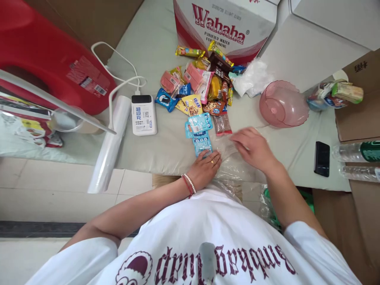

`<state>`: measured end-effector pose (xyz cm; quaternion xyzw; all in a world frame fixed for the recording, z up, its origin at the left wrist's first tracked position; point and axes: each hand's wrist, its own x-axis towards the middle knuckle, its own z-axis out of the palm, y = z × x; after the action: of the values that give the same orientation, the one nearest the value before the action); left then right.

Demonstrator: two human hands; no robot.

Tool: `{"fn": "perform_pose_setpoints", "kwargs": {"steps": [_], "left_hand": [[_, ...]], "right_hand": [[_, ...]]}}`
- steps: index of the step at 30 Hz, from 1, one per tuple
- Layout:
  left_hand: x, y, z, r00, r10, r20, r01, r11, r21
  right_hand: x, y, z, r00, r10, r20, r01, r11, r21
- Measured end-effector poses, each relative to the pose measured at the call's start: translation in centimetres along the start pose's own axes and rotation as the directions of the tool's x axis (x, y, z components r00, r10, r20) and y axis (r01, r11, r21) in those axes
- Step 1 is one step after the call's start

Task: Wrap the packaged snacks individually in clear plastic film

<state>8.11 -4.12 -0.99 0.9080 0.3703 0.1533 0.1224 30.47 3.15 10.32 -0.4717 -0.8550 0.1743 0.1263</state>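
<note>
My left hand [208, 168] lies flat on the table edge, its fingers over a clear plastic bag [227, 152] and touching the lowest of several light-blue packets [202, 123]. To its right, my right hand [252, 148] is slightly blurred, fingers pinched together at the clear bag. Just beyond my fingertips lies a reddish-brown snack packet [222, 123]. A pile of wrapped snacks [204, 81] spreads behind it, with yellow cookie packets [194, 105], pink packs and dark-blue wrappers. The bag's near part hangs over the table edge.
A white power bank [144, 122] with a cable and a roll of plastic film [109, 146] lie left. On the right are a pink bowl [283, 105], a phone [322, 158] and plastic bottles [356, 152]. A Wahaha carton [225, 23] and red jug [59, 51] stand behind.
</note>
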Motion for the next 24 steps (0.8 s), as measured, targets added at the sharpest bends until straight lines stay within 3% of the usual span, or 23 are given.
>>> {"fn": "perform_pose_setpoints", "kwargs": {"steps": [3, 6, 8, 10, 13, 15, 18, 20, 24], "left_hand": [[-0.2, -0.1, 0.0, 1.0, -0.007, 0.018, 0.007, 1.0, -0.021], [-0.5, -0.4, -0.4, 1.0, -0.015, 0.022, 0.016, 0.999, -0.034], [-0.6, -0.4, -0.6, 1.0, -0.019, 0.022, 0.02, 0.999, -0.044], [-0.6, -0.4, -0.7, 1.0, -0.026, 0.016, 0.027, 0.998, -0.058], [-0.6, -0.4, -0.6, 0.999, -0.034, -0.002, 0.033, 0.997, -0.072], [-0.6, -0.5, -0.4, 0.999, -0.032, -0.011, 0.031, 0.997, -0.07], [-0.6, -0.9, -0.2, 1.0, -0.015, -0.006, 0.015, 0.998, -0.064], [-0.7, -1.1, -0.2, 1.0, 0.003, 0.003, -0.003, 0.998, -0.068], [-0.7, -1.3, -0.4, 0.999, 0.03, 0.029, -0.028, 0.997, -0.077]], "right_hand": [[8.6, -2.1, 4.1, 0.992, -0.094, 0.08, 0.102, 0.99, -0.097], [12.6, -1.8, 7.0, 0.99, -0.057, 0.13, 0.082, 0.977, -0.197], [13.0, -0.6, 7.2, 0.982, 0.005, 0.187, 0.037, 0.975, -0.22], [12.7, 0.7, 6.0, 0.972, 0.009, 0.235, 0.032, 0.984, -0.172], [12.9, 1.5, 3.4, 0.971, -0.1, 0.216, 0.103, 0.995, -0.002], [13.6, 0.8, 2.7, 0.959, -0.182, 0.216, 0.169, 0.983, 0.075], [14.8, -1.7, 3.9, 0.918, -0.239, 0.317, 0.245, 0.969, 0.02], [15.2, -3.4, 5.7, 0.916, -0.183, 0.358, 0.231, 0.968, -0.095], [14.8, -4.9, 8.0, 0.926, 0.063, 0.372, 0.001, 0.985, -0.17]]}}
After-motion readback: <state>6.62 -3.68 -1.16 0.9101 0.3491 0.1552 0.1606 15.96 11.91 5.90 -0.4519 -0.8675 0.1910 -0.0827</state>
